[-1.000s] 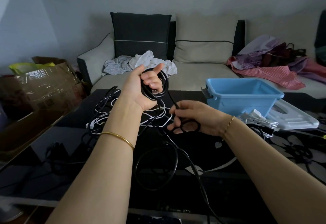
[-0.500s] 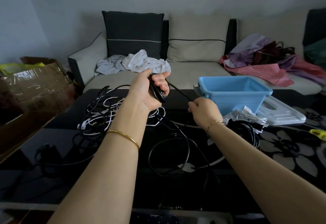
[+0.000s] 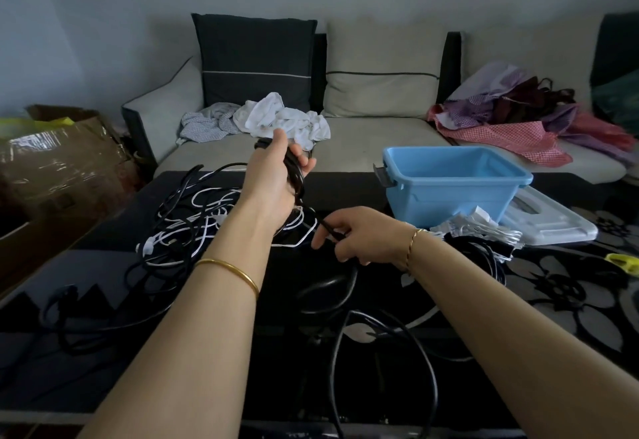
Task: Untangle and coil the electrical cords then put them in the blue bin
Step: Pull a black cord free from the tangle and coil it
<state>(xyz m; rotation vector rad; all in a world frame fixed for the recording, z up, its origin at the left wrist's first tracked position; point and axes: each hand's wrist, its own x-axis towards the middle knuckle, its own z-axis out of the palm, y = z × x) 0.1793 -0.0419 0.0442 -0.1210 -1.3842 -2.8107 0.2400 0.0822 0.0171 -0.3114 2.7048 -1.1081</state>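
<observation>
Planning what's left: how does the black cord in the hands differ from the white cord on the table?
The black cord is gathered in loops in the left hand, its tail pinched by the right hand; the white cord lies tangled on the table. The black cord is lifted; the white cord is untouched. Neither is in the blue bin.

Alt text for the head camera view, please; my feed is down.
The left hand grips a coiled black cord above a dark table, while the right hand pinches the cord's trailing length. A tangle of black and white cords lies to the left, a blue bin to the right, a sofa behind.
</observation>
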